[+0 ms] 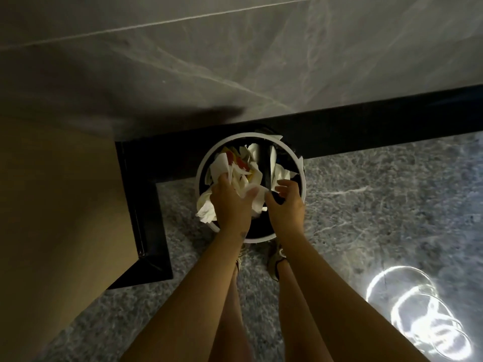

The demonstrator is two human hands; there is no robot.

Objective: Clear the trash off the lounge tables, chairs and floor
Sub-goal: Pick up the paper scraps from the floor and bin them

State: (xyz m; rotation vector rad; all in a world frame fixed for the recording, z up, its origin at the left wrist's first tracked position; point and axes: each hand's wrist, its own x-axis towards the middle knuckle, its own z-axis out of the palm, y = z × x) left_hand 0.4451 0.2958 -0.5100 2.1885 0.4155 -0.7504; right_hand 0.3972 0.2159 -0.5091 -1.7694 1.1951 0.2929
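Bin (302,176) mouth crammed with crumpled paper (280,174), open floor (379,205) rightward.

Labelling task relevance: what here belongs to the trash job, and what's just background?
Job:
bin
paper in it
left hand, gripping paper
right hand, over bin

Background:
floor
wall
skirting
wood panel
sandals

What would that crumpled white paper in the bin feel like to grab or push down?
Probably light and floppy: the crumpled paper folds loosely round the left hand gripping it. It likely springs back when pushed, since the creased wads sit piled high in the bin. One piece droops over the rim, so it may slip out.
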